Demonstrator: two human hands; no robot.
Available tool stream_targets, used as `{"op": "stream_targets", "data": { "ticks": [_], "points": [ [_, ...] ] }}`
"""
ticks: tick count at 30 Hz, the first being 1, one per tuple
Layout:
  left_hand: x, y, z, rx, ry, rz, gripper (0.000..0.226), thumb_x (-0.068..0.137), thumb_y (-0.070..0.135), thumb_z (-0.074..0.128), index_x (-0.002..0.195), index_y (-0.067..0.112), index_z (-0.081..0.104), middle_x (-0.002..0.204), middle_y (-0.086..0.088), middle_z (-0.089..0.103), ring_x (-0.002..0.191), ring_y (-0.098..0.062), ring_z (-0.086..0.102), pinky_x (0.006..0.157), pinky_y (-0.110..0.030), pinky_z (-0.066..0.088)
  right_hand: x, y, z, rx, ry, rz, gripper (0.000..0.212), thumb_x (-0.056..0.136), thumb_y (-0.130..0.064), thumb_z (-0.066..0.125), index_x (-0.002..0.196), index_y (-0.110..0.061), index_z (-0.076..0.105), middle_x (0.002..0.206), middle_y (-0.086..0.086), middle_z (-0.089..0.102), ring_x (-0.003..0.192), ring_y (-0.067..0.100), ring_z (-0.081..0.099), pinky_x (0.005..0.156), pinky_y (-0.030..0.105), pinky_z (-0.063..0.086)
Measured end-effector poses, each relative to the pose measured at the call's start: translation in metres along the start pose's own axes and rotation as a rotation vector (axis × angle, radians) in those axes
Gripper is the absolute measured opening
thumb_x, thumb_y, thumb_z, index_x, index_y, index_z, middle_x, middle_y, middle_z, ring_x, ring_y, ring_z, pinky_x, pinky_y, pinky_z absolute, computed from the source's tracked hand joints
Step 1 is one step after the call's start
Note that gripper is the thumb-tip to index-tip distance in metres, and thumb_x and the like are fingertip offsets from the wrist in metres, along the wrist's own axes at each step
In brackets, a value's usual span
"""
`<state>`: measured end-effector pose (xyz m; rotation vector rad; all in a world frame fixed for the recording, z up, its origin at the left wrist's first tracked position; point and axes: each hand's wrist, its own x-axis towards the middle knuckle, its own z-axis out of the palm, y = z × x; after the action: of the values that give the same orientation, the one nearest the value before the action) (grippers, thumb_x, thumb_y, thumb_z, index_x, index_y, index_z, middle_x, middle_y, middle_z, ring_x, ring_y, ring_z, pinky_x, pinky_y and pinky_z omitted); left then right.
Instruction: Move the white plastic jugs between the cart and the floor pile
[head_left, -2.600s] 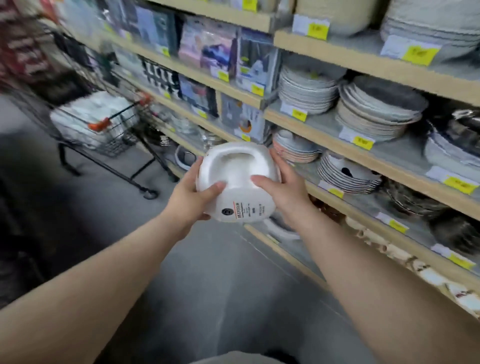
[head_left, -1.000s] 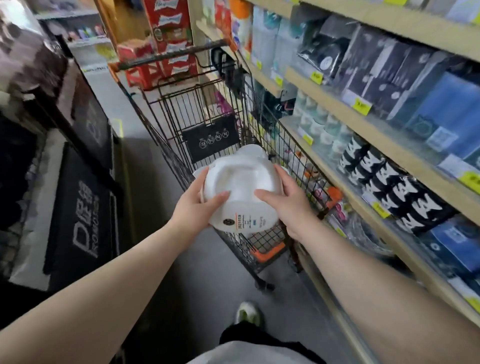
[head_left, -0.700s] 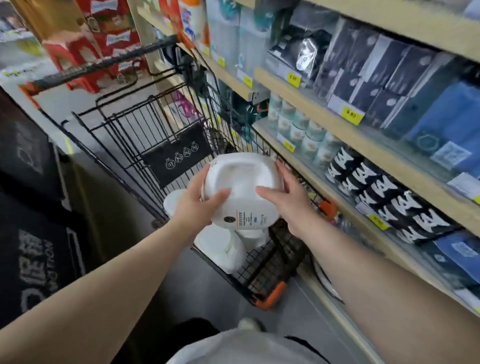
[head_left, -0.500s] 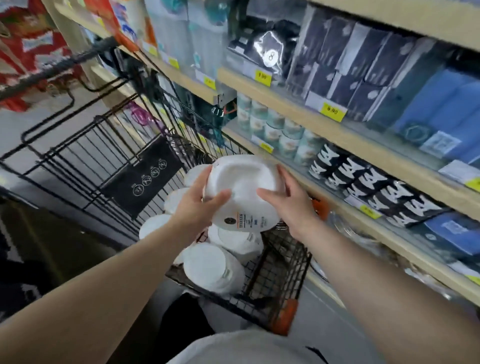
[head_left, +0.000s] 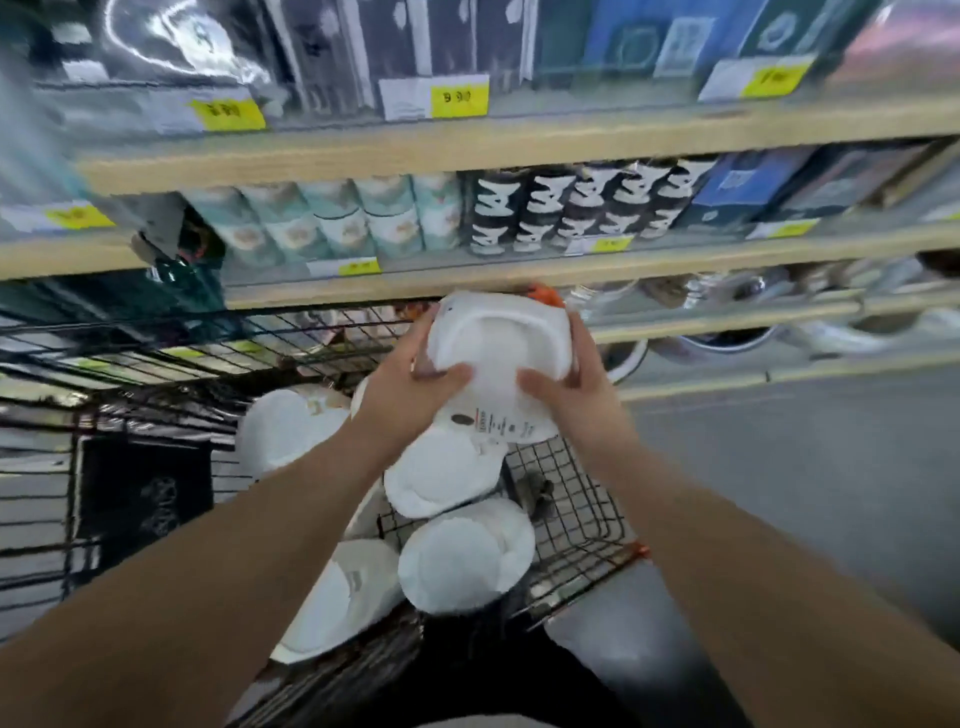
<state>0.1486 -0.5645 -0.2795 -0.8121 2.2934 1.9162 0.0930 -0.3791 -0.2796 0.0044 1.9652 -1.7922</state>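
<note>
Both hands have carried the white dish over the wire cart, which now sits directly below them. Left hand and right hand grip its opposite sides, fingers curled round the rim, thumbs pressed on the upturned base. More white dishes lie heaped in the cart beneath. Behind it, wooden shelves carry boxed goods and yellow price tags.

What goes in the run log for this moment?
left hand: grips white bowl | right hand: grips same bowl | bowl: above cart | cart: several white bowls
</note>
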Motion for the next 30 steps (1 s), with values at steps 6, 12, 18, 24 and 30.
{"op": "stream_targets", "data": {
  "ticks": [6, 12, 18, 24, 30],
  "points": [
    [0.054, -0.029, 0.020, 0.246, -0.177, 0.155, 0.078, 0.078, 0.024, 0.081, 0.143, 0.040, 0.040, 0.133, 0.009, 0.048, 0.121, -0.008, 0.048, 0.079, -0.003, 0.037, 0.010, 0.065, 0.006, 0.046, 0.200, 0.002, 0.076, 0.086, 0.008, 0.063, 0.125, -0.050, 0.034, 0.122, -0.017, 0.054, 0.108, -0.005, 0.059, 0.085, 0.027, 0.055],
    [0.095, -0.068, 0.024, 0.343, -0.321, 0.191, 0.077, 0.083, 0.013, 0.075, 0.146, 0.037, 0.039, 0.138, 0.016, 0.046, 0.125, 0.002, 0.043, 0.100, -0.012, 0.037, 0.017, 0.112, 0.042, 0.008, 0.421, 0.036, 0.090, 0.076, -0.009, 0.075, 0.135, -0.052, 0.021, 0.137, -0.007, 0.042, 0.127, 0.012, 0.048, 0.101, 0.043, 0.050],
    [0.134, -0.094, 0.032, 0.547, -0.274, 0.225, 0.079, 0.082, 0.022, 0.076, 0.148, 0.037, 0.035, 0.134, -0.004, 0.038, 0.123, -0.023, 0.047, 0.108, -0.037, 0.040, 0.042, 0.139, 0.060, 0.012, 0.468, 0.111, 0.099, 0.072, -0.012, 0.077, 0.141, -0.045, 0.015, 0.145, 0.000, 0.028, 0.124, 0.018, 0.047, 0.098, 0.042, 0.052],
    [0.149, -0.115, 0.042, 0.691, -0.282, 0.175, 0.079, 0.090, 0.027, 0.067, 0.154, 0.030, 0.020, 0.149, -0.012, 0.032, 0.131, -0.028, 0.041, 0.101, -0.024, 0.030, 0.052, 0.148, 0.067, -0.111, 0.480, 0.266, 0.097, 0.079, -0.010, 0.077, 0.148, -0.031, 0.012, 0.147, 0.005, 0.023, 0.097, 0.006, 0.043, 0.071, 0.005, 0.039],
    [0.119, -0.094, 0.042, 0.680, -0.299, 0.148, 0.074, 0.090, 0.029, 0.068, 0.152, 0.027, 0.027, 0.147, -0.006, 0.046, 0.129, -0.027, 0.048, 0.106, -0.041, 0.040, 0.035, 0.106, 0.040, -0.293, 0.311, 0.373, 0.073, 0.089, -0.027, 0.067, 0.145, -0.029, 0.020, 0.117, 0.002, 0.052, 0.081, 0.017, 0.061, 0.065, 0.030, 0.054]
  ]
}}
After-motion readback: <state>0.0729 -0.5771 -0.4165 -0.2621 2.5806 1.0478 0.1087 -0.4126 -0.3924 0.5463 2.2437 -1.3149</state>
